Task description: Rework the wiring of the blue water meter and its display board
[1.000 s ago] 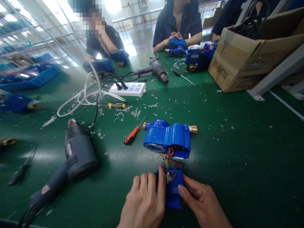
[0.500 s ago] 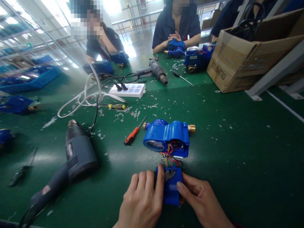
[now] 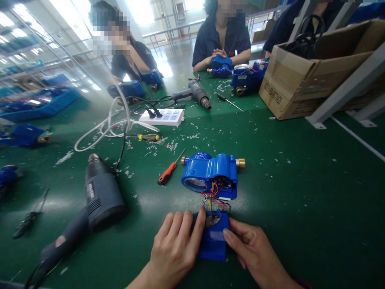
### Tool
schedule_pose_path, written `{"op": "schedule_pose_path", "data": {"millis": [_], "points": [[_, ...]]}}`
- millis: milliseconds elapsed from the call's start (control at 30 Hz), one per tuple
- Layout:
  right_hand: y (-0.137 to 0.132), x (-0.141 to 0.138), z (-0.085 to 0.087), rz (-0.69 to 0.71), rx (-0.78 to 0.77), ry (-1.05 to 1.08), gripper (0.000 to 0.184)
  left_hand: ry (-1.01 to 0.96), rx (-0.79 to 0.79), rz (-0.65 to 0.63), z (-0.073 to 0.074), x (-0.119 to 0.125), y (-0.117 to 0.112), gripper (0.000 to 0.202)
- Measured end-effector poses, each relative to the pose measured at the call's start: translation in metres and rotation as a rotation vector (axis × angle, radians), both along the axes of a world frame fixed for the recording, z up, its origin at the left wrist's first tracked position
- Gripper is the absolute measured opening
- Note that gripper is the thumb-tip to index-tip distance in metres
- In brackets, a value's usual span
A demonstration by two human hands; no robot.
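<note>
A blue plastic cover (image 3: pixel 214 243) with a grey patch near its far end lies between my hands. My left hand (image 3: pixel 176 245) grips its left side, the index finger stretched along the edge and the thumb hidden. On the right edge my right hand (image 3: pixel 255 249) pinches it between thumb and fingers. Thin coloured wires (image 3: pixel 213 199) run from the cover's far end into the open housing of a blue water meter (image 3: pixel 207 172) with brass threaded ends. What lies under the cover is hidden.
An orange-black screwdriver (image 3: pixel 167 173) lies left of the meter. Farther left rests a heat gun (image 3: pixel 104 192). Beyond are a power strip (image 3: pixel 164 117), a second heat gun (image 3: pixel 197 94), a cardboard box (image 3: pixel 288 80) and seated people with more meters. Plastic scraps litter the green table (image 3: pixel 300 200).
A green board that showed at the cover's far end is now out of sight. The cover and both hands have shifted slightly left; the view has shifted a little too.
</note>
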State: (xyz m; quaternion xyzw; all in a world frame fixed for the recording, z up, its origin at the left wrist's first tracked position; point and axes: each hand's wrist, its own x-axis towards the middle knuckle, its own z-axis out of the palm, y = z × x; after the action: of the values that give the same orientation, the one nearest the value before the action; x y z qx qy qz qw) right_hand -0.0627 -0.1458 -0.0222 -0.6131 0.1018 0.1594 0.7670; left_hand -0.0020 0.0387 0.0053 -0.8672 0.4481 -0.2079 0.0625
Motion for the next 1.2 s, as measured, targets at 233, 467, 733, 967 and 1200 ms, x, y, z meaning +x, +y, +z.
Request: {"op": "schedule_pose_path", "data": {"millis": [233,467,733,967,1200], "points": [[-0.003,0.002,0.003,-0.02,0.041,-0.011,0.037,0.1,0.037,0.04,-0.001,0.003,0.0,0.042],[0.003,0.002,-0.003,-0.086,0.111,0.003,0.035,0.39,0.075,0.258,0.021,0.003,-0.004,0.052],[0.004,0.001,-0.005,-0.094,0.112,0.009,0.032,0.305,0.18,0.269,0.024,-0.002,-0.01,0.05],[0.006,0.001,-0.002,-0.082,0.039,0.007,0.035,0.294,0.285,0.278,0.027,-0.001,-0.018,0.047],[0.008,-0.001,-0.006,-0.066,-0.017,0.016,0.038,0.298,0.349,0.262,0.031,0.001,-0.025,0.045]]}}
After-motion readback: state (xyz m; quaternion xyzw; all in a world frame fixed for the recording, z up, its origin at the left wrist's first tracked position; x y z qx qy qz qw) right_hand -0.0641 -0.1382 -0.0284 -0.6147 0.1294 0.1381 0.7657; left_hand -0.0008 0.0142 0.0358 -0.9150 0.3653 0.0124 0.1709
